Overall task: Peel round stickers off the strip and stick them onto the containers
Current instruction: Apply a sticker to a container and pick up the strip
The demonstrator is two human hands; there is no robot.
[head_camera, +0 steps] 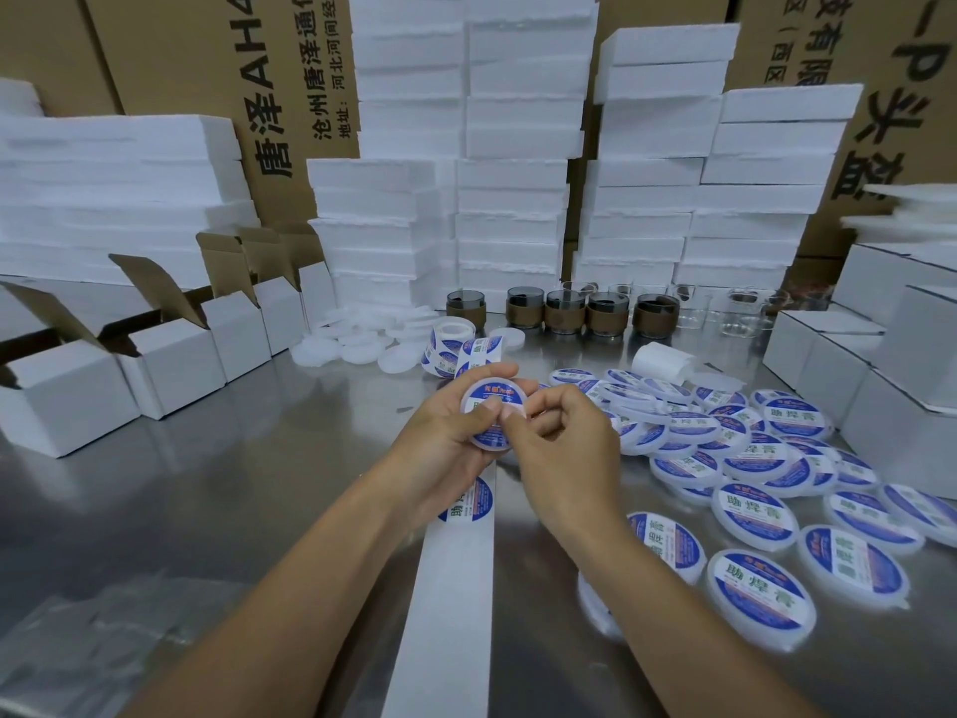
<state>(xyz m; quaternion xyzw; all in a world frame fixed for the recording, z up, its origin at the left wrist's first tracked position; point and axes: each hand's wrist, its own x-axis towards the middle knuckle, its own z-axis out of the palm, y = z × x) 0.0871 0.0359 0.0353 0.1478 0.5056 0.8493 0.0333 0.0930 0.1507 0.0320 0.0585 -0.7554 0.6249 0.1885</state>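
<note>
backing strip [450, 588]: white and mostly bare, flat on the steel table [233, 484], runs from the bottom edge up to just below the held container [475, 409].
spare sticker [468, 502]: round, blue and white, on the strip just below the held container, partly hidden by the left wrist.
left hand [440, 437]: cups the held container from its left and underside, fingertips curled over the far rim, thumb laid on the top face.
right hand [564, 443]: pinches the right edge of the held container, thumb tip pressed on the top face beside the left thumb, other fingers curled in.
held container: small, round, white, raised off the table at centre, top tilted toward the camera.
applied sticker [497, 391]: round, blue and white, covers the top of the held container under both thumbs.
labelled containers [751, 458]: many, same blue-and-white tops, spread loose and overlapping to the right of the held container.
sticker roll [455, 334]: just beyond the held container, printed tail curling down toward the hands.
plain white discs [357, 344]: heaped beyond and to the left of the held container; lids or containers, cannot tell.
open white cartons [171, 365]: row well to the left of the held container, flaps up.
glass cups [564, 310]: row beyond the held container, several in brown sleeves.
foam blocks [510, 199]: white stacks far beyond the held container, behind the cups.
brown shipping boxes [290, 95]: farthest beyond the held container, printed with black characters.
</note>
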